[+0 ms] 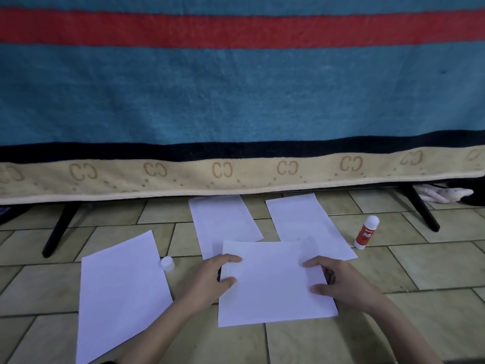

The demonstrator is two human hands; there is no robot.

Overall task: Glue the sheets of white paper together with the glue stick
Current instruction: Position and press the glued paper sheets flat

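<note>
Both hands, left [215, 278] and right [338, 281], pinch the side edges of a white sheet [275, 285] on the tiled floor [433, 269]; an uncapped glue stick [366, 232] stands nearby.

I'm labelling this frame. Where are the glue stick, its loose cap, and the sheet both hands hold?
glue stick [364, 234]: head view, red label.
cap [167, 264]: head view, its side.
held sheet [273, 282]: head view, bare middle.
</note>
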